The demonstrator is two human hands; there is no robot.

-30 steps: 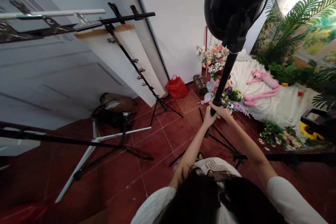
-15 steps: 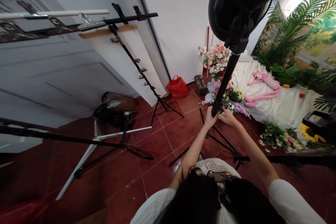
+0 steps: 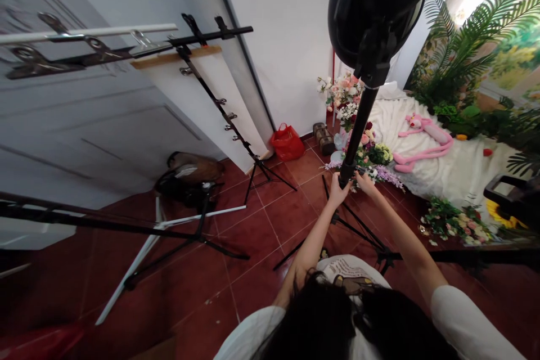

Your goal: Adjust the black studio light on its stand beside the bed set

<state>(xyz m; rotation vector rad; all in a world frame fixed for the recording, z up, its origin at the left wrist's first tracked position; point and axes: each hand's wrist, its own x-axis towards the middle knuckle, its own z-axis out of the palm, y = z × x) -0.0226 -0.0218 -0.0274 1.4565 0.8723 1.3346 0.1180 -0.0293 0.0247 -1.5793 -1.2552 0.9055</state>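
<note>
A black light stand (image 3: 361,118) rises in front of me, with a large black studio lamp head (image 3: 379,5) on its top. My left hand (image 3: 338,191) is wrapped round the stand's pole just below a joint collar. Close by on the right, my right hand (image 3: 365,184) has its fingers closed at the small knob on that collar; the fingertips are partly hidden. Below the hands, the stand's black legs (image 3: 352,230) spread over the floor.
Left, a backdrop stand (image 3: 211,87) carries metal clips and a white sheet. A red bag (image 3: 287,142) and a rolled bundle (image 3: 323,138) lie by the wall. Right are flowers (image 3: 346,90), a pink plush toy (image 3: 430,135) on white cloth, and a black horizontal bar (image 3: 455,256).
The lamp head and upper pole have shifted slightly left in view. My right hand has moved a little at the collar, while my left hand keeps its hold on the pole.
</note>
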